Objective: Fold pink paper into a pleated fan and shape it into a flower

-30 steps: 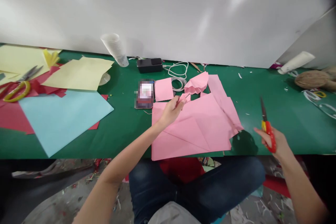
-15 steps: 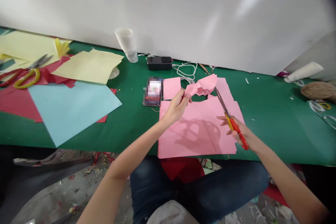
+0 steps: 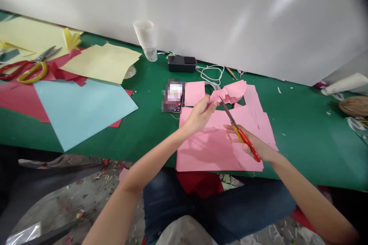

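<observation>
My left hand (image 3: 202, 111) pinches the left end of a pleated pink paper piece (image 3: 234, 91), whose folds fan out to the right. In my right hand (image 3: 248, 141) is a pair of scissors (image 3: 238, 132) with red and yellow handles. The blades point up and left, and their tips meet the pleated paper close to my left fingers; whether they cut into it I cannot tell. Under both hands lies a stack of pink paper sheets (image 3: 207, 153). A small pink paper square (image 3: 194, 93) rests behind my left hand.
A phone (image 3: 174, 96) lies left of the pink square. Behind stand a black box (image 3: 181, 64) with a white cable and stacked paper cups (image 3: 146, 40). Blue paper (image 3: 86, 111), yellow paper (image 3: 103, 63) and other scissors (image 3: 36, 67) lie left. A twine ball (image 3: 355, 106) sits far right.
The scissors in my right hand have moved left along the pleated paper, from its right end to near my left fingers. The left hand keeps its pinch. The view has shifted slightly.
</observation>
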### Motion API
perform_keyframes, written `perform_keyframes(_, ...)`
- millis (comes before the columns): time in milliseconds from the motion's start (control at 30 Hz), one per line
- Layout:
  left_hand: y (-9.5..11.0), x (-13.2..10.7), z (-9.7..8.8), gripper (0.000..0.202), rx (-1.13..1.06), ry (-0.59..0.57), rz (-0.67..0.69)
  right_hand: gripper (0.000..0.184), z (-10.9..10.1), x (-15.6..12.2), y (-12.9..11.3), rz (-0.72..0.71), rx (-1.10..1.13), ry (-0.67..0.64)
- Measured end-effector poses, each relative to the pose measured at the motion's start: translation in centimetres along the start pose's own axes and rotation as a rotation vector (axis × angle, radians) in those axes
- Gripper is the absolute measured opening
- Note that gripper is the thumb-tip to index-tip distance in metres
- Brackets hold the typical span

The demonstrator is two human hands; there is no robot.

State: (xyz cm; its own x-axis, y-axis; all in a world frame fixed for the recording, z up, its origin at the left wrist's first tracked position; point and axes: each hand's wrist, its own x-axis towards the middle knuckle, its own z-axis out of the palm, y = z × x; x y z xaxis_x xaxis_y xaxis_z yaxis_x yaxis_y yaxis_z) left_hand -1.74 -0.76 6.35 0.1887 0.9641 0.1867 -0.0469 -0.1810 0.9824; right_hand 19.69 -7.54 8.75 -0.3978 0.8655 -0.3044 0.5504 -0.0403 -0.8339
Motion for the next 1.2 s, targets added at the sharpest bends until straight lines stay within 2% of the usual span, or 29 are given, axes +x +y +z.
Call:
perform_keyframes(200,0.1,-0.1,0.0,0.025,0.034,-0.099,-0.088,0.052,-0.2,0.3,-0.5,0.012,0.011,-0.032)
perform_keyframes(433,-0.7,0.1,-0.1,0.018,0.022,-0.174,-0.095,0.047,-0.5,0.4,-0.2,0.004,-0.043,-0.019)
perform_keyframes(533,-0.5,0.1,-0.2,0.017,0.021,-0.197,-0.115,0.052,-0.5,0.6,0.6,-0.002,-0.021,-0.024)
perform_keyframes(667,-0.3,0.1,-0.2,0.02,0.031,-0.2,-0.12,0.065,-0.2,0.8,1.9,-0.087,0.09,-0.059)
perform_keyframes(867,-0.4,0.2,-0.2,0.019,0.042,-0.206,-0.135,0.071,0.0,0.7,1.4,0.003,0.1,-0.073)
perform_keyframes(1033,-0.6,0.2,-0.2,0.019,0.081,-0.215,-0.146,0.053,0.4,0.7,1.2,0.014,-0.039,0.028)
perform_keyframes(1200,-1.0,0.1,-0.1,0.037,0.059,-0.231,-0.054,0.039,0.6,0.6,1.2,0.013,-0.206,0.098)
